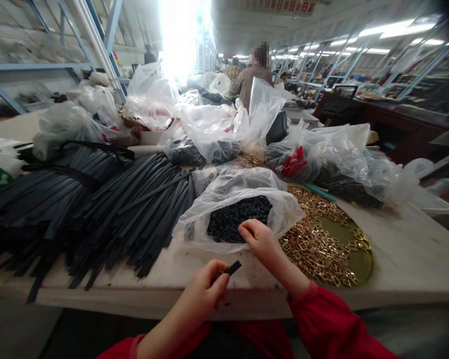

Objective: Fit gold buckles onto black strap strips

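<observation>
Short black strip [230,269], tilted; open clear bag [224,187] holding black pieces [235,219].

Both of my hands are bare, the left hand [205,291] and the right hand [262,242] alike. I wear a bright red top [247,336] with long sleeves. The right sleeve [324,319] reaches to my wrist, where its cuff [296,295] gathers in close and the cloth behind it billows into soft, rounded folds (it looks like a loose, light fabric, plain in colour). The left sleeve [121,350] shows only as a red edge at the bottom of the view, and my left forearm [168,324] is uncovered from there up to the hand. Between my arms the top lies in shadow, darker and creased.
</observation>
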{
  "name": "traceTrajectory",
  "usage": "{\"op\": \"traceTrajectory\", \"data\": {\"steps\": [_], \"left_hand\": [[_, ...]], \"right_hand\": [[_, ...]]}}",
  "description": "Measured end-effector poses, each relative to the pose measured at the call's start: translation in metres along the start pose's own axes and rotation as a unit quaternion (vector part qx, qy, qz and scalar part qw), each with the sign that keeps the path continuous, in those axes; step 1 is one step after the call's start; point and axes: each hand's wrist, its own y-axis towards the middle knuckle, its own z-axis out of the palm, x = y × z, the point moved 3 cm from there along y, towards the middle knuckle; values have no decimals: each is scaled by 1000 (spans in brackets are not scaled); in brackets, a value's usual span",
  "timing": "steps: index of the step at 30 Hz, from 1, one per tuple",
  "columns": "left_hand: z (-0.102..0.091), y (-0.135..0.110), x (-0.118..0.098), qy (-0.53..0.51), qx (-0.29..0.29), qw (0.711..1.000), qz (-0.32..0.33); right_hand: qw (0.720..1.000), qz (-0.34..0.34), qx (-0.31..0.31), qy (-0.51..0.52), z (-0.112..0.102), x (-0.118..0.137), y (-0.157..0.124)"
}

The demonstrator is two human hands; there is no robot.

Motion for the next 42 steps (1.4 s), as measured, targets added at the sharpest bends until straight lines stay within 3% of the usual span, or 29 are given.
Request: {"op": "traceTrajectory", "data": {"steps": [3,6,11,13,15,18,19,21,25,28,32,36,39,42], "left_hand": [[-4,4,8,-21,-4,999,-36],[-9,5,15,-36,-5,998,-49],[-20,5,10,-60,-45,996,-54],[-22,6,2,-82,-56,994,-45],[-22,6,-7,-100,-59,993,-32],[-21,2,-14,-98,-56,994,-9],[-21,1,-14,-90,-52,995,-4],[-21,-4,-11,-66,-46,997,-6],[-20,-14,-3,-21,-60,998,-14],[-17,-21,-2,-3,-67,998,-3],[-12,-27,-4,50,-39,998,7],[-11,-31,-6,113,-34,993,25],[-6,-30,-7,99,-9,995,17],[-2,-29,-11,103,-23,994,34]], "right_hand": [[998,-7,28,-53,18,-1,24],[999,0,26,-44,32,0,29],[999,15,4,28,20,0,15],[994,31,9,105,13,6,3],[959,76,29,272,11,15,-12],[843,156,70,510,16,30,-35],[822,170,82,538,17,34,-41],[807,182,110,551,19,39,-50],[803,189,163,541,20,40,-60],[798,200,170,543,22,37,-64],[796,195,194,539,27,31,-72],[812,167,199,523,27,28,-80],[835,142,189,497,27,28,-85],[838,146,177,496,29,28,-87]]}}
